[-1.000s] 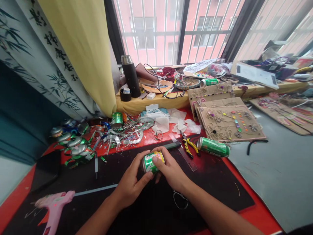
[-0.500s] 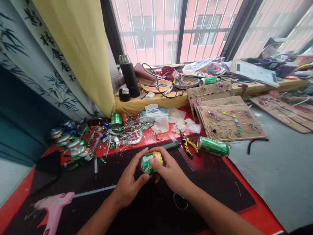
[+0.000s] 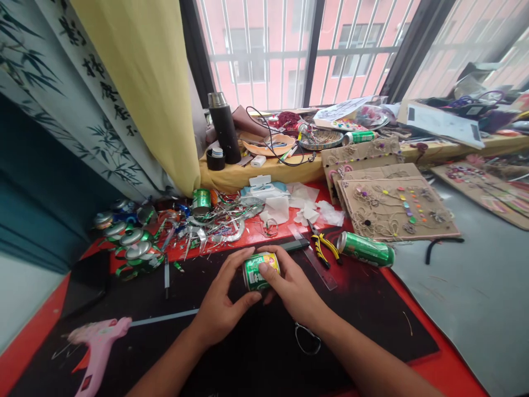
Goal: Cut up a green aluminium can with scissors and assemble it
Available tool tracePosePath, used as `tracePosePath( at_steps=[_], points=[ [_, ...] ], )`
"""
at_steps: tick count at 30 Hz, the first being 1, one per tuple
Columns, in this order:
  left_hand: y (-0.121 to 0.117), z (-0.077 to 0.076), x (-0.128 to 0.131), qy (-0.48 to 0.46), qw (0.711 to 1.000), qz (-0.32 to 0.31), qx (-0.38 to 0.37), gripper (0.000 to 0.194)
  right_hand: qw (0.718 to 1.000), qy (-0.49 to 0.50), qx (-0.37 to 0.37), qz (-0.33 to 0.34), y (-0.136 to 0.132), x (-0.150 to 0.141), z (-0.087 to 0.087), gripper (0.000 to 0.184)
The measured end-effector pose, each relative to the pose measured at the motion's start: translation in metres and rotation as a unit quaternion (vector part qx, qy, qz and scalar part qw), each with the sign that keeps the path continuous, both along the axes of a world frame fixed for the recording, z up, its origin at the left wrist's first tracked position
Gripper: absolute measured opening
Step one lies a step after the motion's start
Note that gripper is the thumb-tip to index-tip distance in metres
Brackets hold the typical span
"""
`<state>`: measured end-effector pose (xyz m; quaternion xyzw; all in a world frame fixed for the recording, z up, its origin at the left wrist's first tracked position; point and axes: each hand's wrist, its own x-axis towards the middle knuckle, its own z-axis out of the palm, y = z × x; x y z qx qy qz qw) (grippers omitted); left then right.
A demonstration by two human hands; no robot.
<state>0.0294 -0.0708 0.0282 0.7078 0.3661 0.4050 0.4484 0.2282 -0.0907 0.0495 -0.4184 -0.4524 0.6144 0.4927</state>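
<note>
A short green drink can [image 3: 257,274] lies on its side just above the black mat [image 3: 231,353], held between both of my hands. My left hand [image 3: 221,306] cups its left end, thumb underneath and fingers curled over the top. My right hand [image 3: 291,286] grips the right end, thumb pressed on the can's side. A second, whole green can [image 3: 366,249] lies on the red table to the right. Yellow-handled pliers [image 3: 322,248] and a clear ruler [image 3: 316,262] lie between the two cans.
A pink glue gun [image 3: 97,344] lies at the mat's left front. Cut can tops and metal strips [image 3: 173,231] litter the back left. Cardboard panels with twine decorations [image 3: 392,207] stand right. A black flask [image 3: 225,129] stands on the cluttered sill. Scissors [image 3: 308,337] lie under my right wrist.
My hands stay closed on the can; my left fingers have shifted slightly on its end. The view has drifted a little.
</note>
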Motion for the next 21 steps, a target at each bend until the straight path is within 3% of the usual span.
tracePosePath(
  at_steps=[7,11,17,21],
  points=[
    [0.000,-0.002,0.001,0.014,0.999,0.005,-0.051,0.082,0.999,-0.034,0.008,-0.004,-0.001,-0.001,-0.002,0.055],
    [-0.003,-0.002,0.003,0.039,0.999,-0.013,-0.031,0.081,0.996,-0.086,0.025,0.002,-0.003,-0.004,-0.008,0.051],
    [-0.009,-0.007,0.008,0.061,0.995,0.003,-0.083,0.070,0.993,-0.114,0.024,0.001,-0.006,-0.008,-0.015,0.045],
    [-0.012,-0.010,0.011,0.054,0.996,0.010,-0.073,0.062,0.991,-0.128,0.033,-0.008,-0.009,-0.010,-0.015,0.041]
  ],
)
